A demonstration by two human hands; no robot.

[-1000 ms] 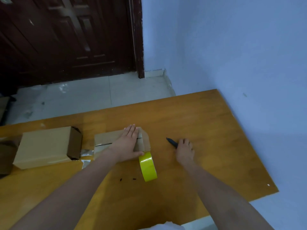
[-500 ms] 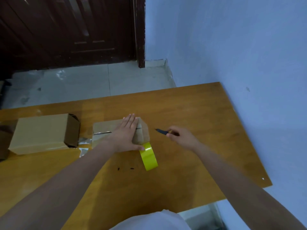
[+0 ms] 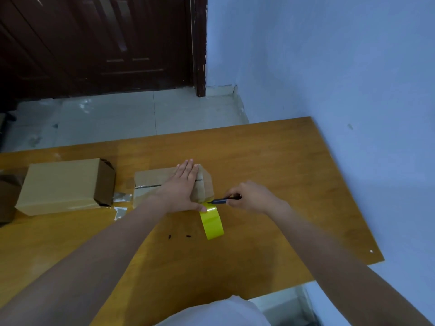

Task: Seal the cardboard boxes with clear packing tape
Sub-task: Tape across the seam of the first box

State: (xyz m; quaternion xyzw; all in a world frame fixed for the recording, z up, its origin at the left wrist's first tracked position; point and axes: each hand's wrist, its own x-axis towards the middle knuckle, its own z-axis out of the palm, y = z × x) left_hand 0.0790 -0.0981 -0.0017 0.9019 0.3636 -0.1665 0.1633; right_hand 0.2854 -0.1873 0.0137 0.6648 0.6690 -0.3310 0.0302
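On wooden table [image 3: 270,161], left hand [image 3: 181,188] flat on small box [image 3: 150,182], right hand [image 3: 251,196] gripping cutter [image 3: 220,201]

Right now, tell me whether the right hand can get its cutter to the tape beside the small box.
Probably yes. The right hand grips the cutter with its tip at the tape by the small box. The left hand presses flat on the box, its thumb near the cut.

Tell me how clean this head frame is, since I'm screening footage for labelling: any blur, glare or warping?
Head view: dim, bluish light; wide-angle bending along the table edge and wall; glare on the yellow tape roll and tape scraps; right hand and its dark cutter slightly soft; left hand and small box reasonably sharp.
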